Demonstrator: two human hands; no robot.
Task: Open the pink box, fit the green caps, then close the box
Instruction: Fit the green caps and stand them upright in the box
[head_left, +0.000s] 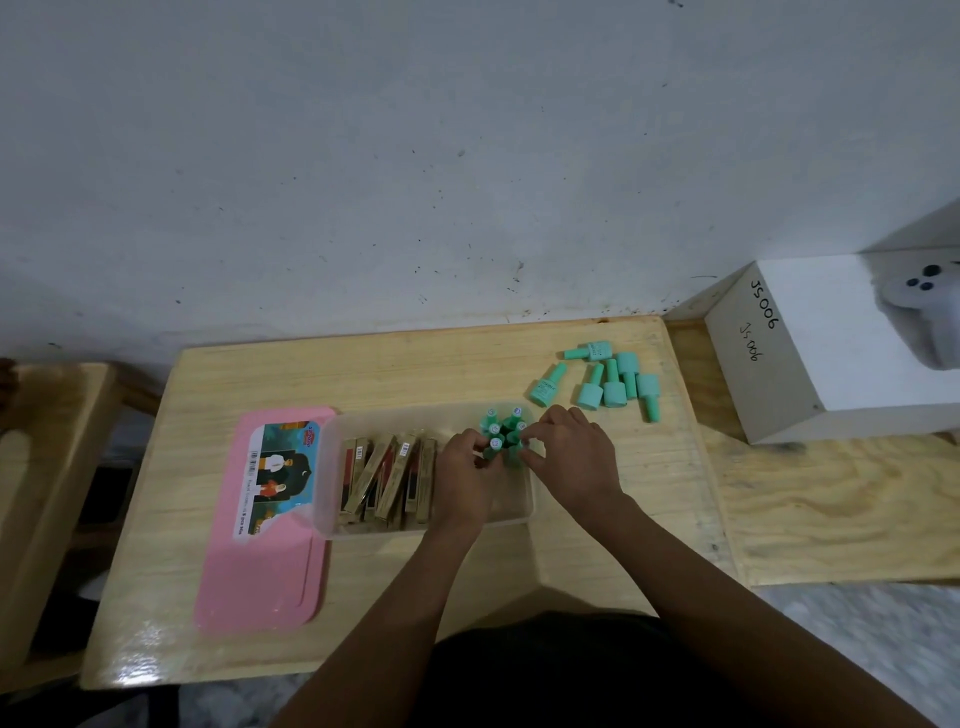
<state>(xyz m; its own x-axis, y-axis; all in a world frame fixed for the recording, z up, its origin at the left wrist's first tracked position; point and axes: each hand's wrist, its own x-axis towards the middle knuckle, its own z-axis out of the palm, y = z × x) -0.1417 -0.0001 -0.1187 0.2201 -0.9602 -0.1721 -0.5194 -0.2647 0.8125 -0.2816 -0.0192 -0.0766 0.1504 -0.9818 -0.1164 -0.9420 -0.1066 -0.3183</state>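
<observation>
Pink box lid (265, 525) lies left of the clear plastic tub (431, 519); we pack green bottle-shaped caps (501, 434). Left hand (465, 467), right hand (569, 457) pinch upright ones inside. Next: fetch loose caps (613, 382) beyond the tub.

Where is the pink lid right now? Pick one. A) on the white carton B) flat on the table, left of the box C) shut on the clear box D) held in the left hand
B: the pink lid lies flat on the table, left of the open clear box, while both hands are at the green bottles inside it.
</observation>
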